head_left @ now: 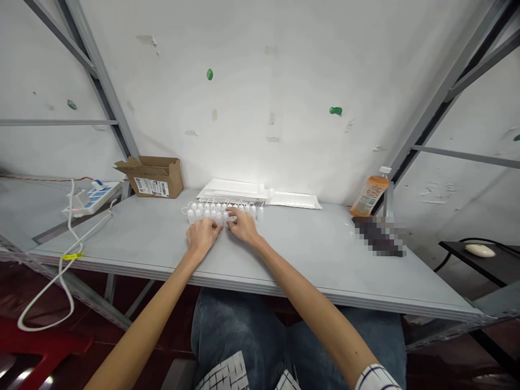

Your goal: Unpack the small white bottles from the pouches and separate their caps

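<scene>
Several small white plastic bottles (197,213) with thin looped cap straps stand upright in close rows on the grey table. At the front of the rows, my left hand (201,234) is closed, its fingertips curled in against the nearest bottles. What lies in its fingers, if anything, is hidden. My right hand (242,225) reaches in from the right, thumb and fingers closed around a small white bottle (226,216) at the front edge of the group. Part of the rows is covered by this hand, and a bottle (260,213) shows at the right end.
Behind the bottles lie flat white packets (233,189). An opened cardboard box (156,179) and a power strip (95,199) with white cables are at the left. To the right stand an orange drink bottle (370,194) and a blurred dark object (377,236). The table edge (260,284) runs before my lap.
</scene>
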`<state>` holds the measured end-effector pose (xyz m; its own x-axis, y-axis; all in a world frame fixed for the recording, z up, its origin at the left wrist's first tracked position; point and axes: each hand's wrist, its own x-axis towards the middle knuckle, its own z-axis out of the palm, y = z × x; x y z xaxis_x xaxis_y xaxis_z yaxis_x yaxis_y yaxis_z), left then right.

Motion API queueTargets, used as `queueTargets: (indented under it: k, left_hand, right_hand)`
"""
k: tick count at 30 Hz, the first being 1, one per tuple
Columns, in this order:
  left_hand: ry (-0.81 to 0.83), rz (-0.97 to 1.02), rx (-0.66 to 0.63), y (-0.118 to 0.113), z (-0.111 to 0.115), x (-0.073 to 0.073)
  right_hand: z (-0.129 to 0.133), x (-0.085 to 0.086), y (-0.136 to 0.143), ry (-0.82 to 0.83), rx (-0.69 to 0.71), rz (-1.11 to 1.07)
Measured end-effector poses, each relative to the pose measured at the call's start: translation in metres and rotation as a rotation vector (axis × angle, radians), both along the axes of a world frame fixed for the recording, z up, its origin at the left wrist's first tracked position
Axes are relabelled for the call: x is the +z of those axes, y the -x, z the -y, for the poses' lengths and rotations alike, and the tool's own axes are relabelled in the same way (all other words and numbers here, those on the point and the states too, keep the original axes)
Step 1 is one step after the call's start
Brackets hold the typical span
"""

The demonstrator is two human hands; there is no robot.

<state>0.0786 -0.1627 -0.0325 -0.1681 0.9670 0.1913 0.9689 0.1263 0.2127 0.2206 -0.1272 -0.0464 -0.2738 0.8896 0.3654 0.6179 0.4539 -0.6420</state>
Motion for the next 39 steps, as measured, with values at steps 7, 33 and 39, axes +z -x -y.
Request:
queueTargets:
  k: [7,33,39]
  left_hand:
    - [0.021,0.03,-0.031,-0.005,0.013,0.005]
    - [-0.04,-0.2,-0.898,-0.203,-0.036,-0.012]
    - [-0.053,-0.139,-0.861,-0.191,-0.033,-0.014]
  right_hand:
    - [0.003,0.003,-0.003,-0.024,-0.034,0.002]
    - [-0.064,-0.016,-0.246,-0.049,-0.433,0.584]
    - [-0.026,-0.013,-0.234,-0.094,-0.457,0.696]
